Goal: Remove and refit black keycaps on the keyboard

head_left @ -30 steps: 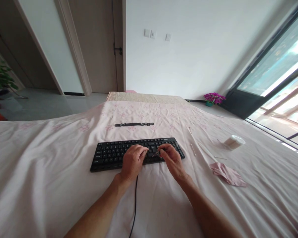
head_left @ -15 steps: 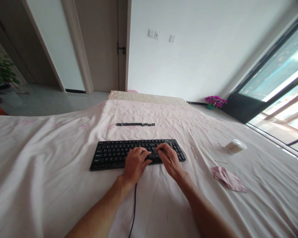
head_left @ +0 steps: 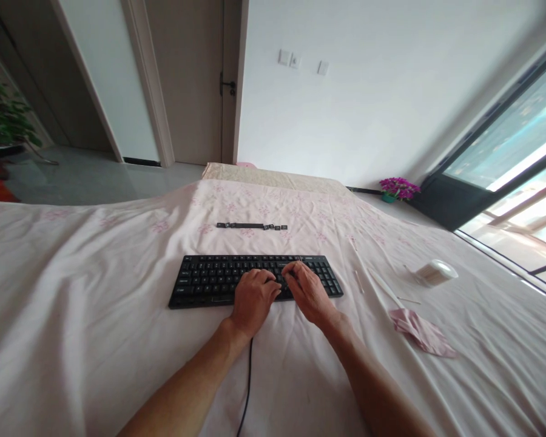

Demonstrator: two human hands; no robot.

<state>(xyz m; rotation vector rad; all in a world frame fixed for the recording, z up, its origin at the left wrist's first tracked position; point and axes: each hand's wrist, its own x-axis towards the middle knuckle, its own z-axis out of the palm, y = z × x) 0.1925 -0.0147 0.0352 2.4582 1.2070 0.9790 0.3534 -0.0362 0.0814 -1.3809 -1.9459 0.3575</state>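
Observation:
A black keyboard (head_left: 209, 280) lies flat on the pink bedsheet (head_left: 95, 315), and both my hands are on its right half. My left hand (head_left: 253, 298) rests on the lower keys with its fingers curled and pointing right. My right hand (head_left: 307, 291) sits just beside it, fingers bent down over the keys. The two sets of fingertips meet near the middle; what they pinch is hidden. The keyboard's black cable (head_left: 248, 376) runs back toward me between my forearms. A row of loose black keycaps (head_left: 252, 226) lies on the sheet beyond the keyboard.
Right of the keyboard lie thin white sticks (head_left: 357, 281), a crumpled pink cloth (head_left: 421, 332) and a small white round container (head_left: 434, 272). On the floor a pot of purple flowers (head_left: 398, 188) stands by the glass door. At the far left is a green plant (head_left: 2, 121).
Both hands have drawn closer together and shifted slightly left along the keyboard. The right hand's fingers, raised in a pinch a second ago, now lie lower on the keys. The view has tilted a little.

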